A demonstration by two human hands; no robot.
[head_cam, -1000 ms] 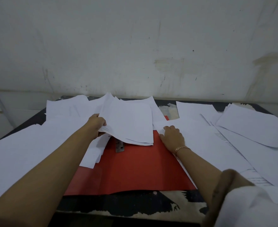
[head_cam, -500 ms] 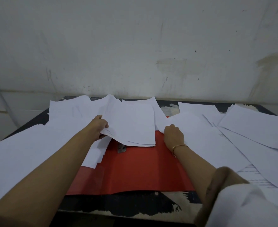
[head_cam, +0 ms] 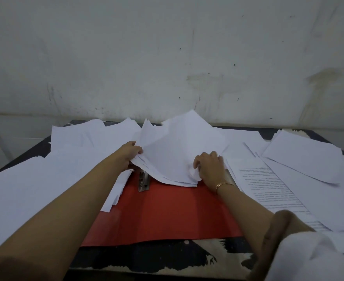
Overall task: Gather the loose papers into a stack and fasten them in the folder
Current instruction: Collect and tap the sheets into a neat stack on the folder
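I have the red folder [head_cam: 167,216] lying open and flat on the bench [head_cam: 146,258], straight ahead of me. Its metal fastener [head_cam: 143,180] sits on the far left part of the red sheet and nothing is threaded on it. A bundle of papers [head_cam: 177,155] hangs over the folder's far end, humped up in the middle, with its near edges fanned out and uneven.

The left grip [head_cam: 129,152] has closed on the bundle's left edge, fingers tucked beneath and thumb on top. The right grip [head_cam: 210,166], with a thin bracelet [head_cam: 223,184] at the wrist, pinches the bundle's near right corner, its thumb curled against the paper edge. I can't tell how many sheets each one holds.

Loose sheets cover the bench on both sides. A broad spread of blank sheets [head_cam: 25,189] lies under my left forearm, and some of them overlap the folder's left edge just beside the fastener. To the right, a printed page [head_cam: 264,189] lies face up beside my right forearm, with more white sheets [head_cam: 303,159] piled crookedly past it. A white sleeve [head_cam: 309,258] fills the near right corner. A stained pale wall [head_cam: 167,57] stands behind the bench.
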